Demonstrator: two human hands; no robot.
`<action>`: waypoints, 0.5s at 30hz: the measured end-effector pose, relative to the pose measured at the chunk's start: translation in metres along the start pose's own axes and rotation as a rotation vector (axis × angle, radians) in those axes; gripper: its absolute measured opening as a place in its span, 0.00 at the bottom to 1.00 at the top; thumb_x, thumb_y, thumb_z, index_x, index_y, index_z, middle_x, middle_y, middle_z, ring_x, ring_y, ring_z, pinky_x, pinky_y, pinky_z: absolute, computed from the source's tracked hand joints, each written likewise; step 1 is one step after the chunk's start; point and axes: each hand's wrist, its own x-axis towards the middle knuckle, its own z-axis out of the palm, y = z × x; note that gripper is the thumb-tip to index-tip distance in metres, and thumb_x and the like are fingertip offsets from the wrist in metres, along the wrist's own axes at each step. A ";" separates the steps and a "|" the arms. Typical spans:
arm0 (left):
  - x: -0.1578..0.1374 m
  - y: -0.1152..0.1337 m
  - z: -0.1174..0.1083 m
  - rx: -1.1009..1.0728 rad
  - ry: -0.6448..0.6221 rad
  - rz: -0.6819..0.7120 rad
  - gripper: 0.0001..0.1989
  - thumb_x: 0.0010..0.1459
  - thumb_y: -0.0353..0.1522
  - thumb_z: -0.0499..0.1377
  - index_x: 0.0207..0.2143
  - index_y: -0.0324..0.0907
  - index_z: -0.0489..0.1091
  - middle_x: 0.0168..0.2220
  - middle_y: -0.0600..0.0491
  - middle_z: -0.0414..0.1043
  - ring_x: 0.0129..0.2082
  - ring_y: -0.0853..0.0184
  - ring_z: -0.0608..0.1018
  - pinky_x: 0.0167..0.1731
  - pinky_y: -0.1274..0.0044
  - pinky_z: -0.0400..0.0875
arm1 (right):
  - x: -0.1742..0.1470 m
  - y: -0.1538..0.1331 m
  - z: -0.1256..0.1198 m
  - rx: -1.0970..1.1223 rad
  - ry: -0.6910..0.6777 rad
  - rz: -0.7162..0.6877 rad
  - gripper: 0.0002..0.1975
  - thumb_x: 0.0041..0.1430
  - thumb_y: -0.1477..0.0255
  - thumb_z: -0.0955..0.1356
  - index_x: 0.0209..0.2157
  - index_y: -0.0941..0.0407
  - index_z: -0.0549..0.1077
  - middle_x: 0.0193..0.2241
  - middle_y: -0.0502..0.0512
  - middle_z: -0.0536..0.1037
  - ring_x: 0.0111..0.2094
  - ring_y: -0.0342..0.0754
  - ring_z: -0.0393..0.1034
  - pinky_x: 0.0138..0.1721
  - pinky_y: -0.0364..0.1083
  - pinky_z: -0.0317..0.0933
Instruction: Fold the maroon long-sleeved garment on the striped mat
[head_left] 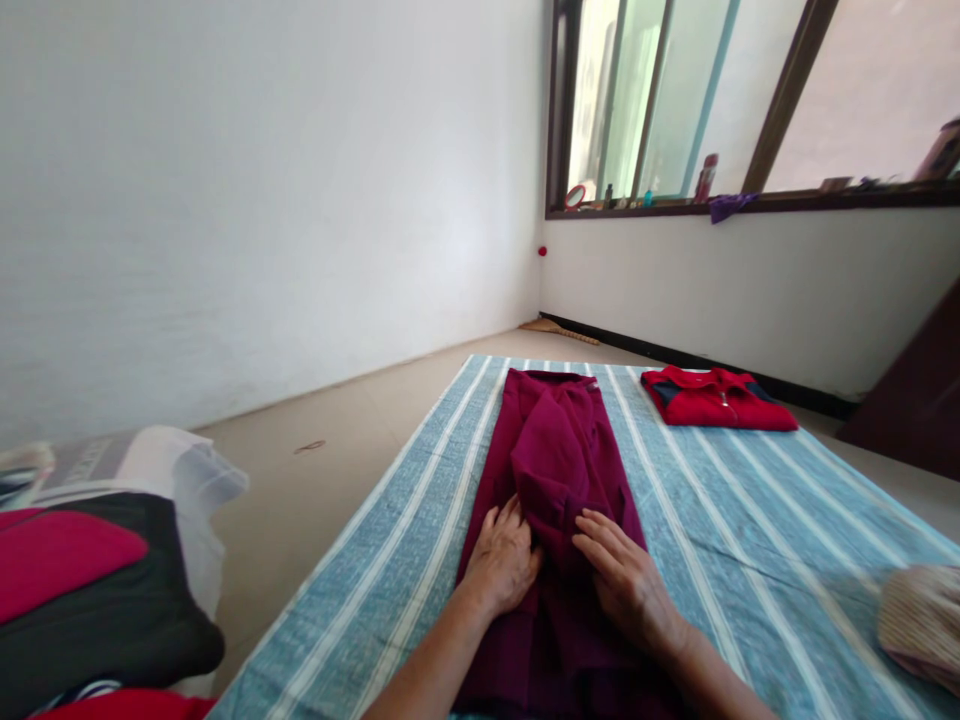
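Note:
A maroon garment [555,450] lies lengthwise on a blue striped cloth [420,500], with a band-like edge at its far end and a loose raised fold along its middle. My left hand [504,560] is on the fold's left side, fingers bent and closed on the fabric; part of its fingertips is hidden by the cloth. Against the right side of the same fold rests my right hand [630,580], its fingers stretched out over the fabric and its thumb hidden. Dark shadow covers the garment's near end, between my forearms.
A folded red and navy zip top [724,405] lies at the far right of the cloth. At the right edge sits a beige knitted item [922,620]. Dark and red clothes [90,590] and a whitish plastic bag [187,470] are at left. Walls and a window sill [810,205] stand beyond.

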 end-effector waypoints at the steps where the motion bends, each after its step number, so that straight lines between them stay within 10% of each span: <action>1: 0.000 0.000 0.000 -0.003 0.002 0.000 0.28 0.58 0.32 0.52 0.62 0.41 0.55 0.63 0.46 0.56 0.63 0.58 0.56 0.61 0.61 0.48 | 0.000 0.000 0.000 0.002 -0.003 0.003 0.22 0.57 0.85 0.57 0.48 0.57 0.71 0.48 0.61 0.74 0.57 0.52 0.62 0.51 0.54 0.67; 15: -0.001 0.002 -0.001 0.022 -0.046 -0.022 0.29 0.60 0.35 0.51 0.64 0.41 0.51 0.64 0.47 0.53 0.64 0.59 0.53 0.62 0.62 0.46 | -0.006 0.002 0.002 0.001 0.028 0.036 0.24 0.52 0.86 0.58 0.48 0.57 0.71 0.47 0.60 0.74 0.54 0.53 0.65 0.50 0.55 0.68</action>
